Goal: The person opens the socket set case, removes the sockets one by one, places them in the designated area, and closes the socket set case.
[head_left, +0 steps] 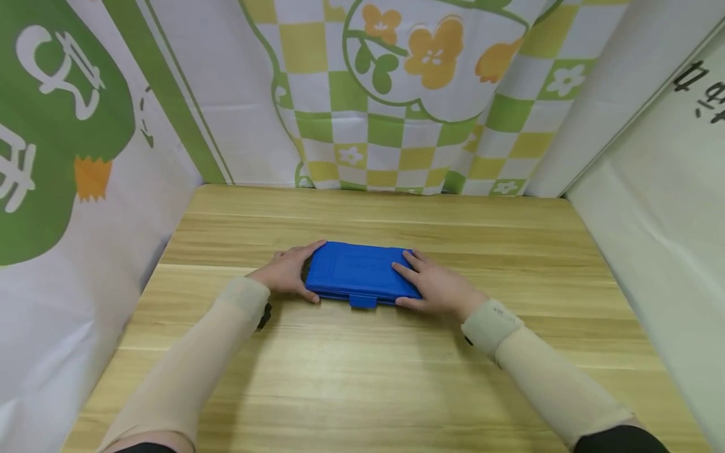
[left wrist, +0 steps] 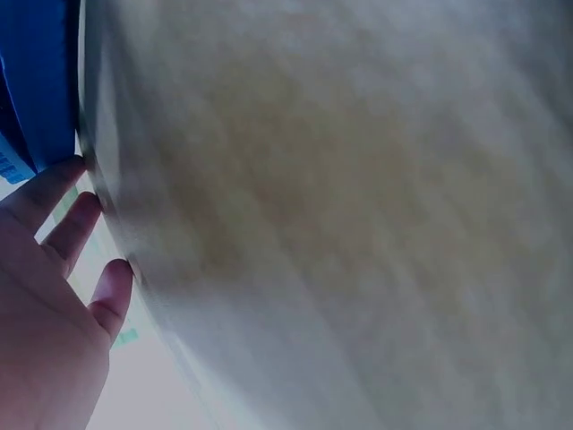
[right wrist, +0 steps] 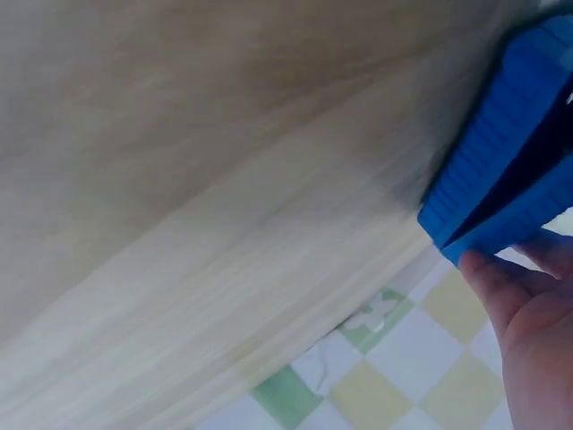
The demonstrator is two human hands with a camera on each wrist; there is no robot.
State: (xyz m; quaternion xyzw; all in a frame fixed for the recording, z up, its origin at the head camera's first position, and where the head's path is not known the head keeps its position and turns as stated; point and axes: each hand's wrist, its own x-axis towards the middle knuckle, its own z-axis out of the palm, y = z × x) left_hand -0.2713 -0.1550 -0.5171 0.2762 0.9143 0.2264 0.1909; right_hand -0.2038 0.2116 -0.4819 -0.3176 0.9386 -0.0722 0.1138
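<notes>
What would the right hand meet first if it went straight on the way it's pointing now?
The blue case, most likely: the right hand points across it and overlaps its right end in the head view, though exact contact is hard to judge.

Looks like a small cloth-walled booth. Closed in on three sides: backed by a green, yellow and white checked curtain (head_left: 368, 135) with flower print, flanked at left by a printed sheet (head_left: 51, 340) bearing white characters on green, at right by a pale sheet (head_left: 634, 207) bearing black characters. Fitted with a wood-grain bench (head_left: 351, 377) spanning the space between. Can't tell whether set inside home, office or lab.
</notes>
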